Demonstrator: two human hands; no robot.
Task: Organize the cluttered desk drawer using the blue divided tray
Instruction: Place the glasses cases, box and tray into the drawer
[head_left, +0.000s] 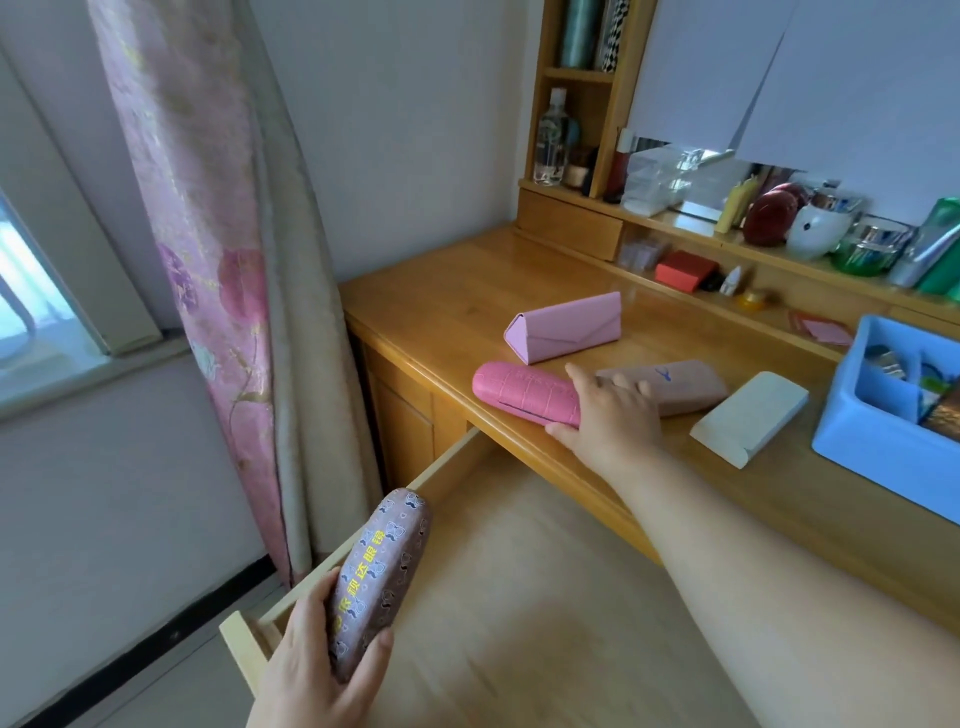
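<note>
My left hand (322, 660) grips a mauve patterned glasses case (379, 577) above the left end of the open wooden drawer (519, 597), whose inside looks bare. On the desktop, my right hand (613, 410) closes its fingers and thumb round the end of a pink textured glasses case (519, 392). Behind it lie a pink triangular case (566, 327), a tan flat case (680, 384) and a cream case (748, 418). The blue divided tray (852, 415) stands at the right edge of the desk with small items in its compartments.
A raised shelf (675, 221) along the back of the desk carries bottles, jars, a red box and a clear organizer. A pink flowered curtain (208, 260) hangs left of the desk, beside a window. The drawer's front rail (239, 644) juts toward me.
</note>
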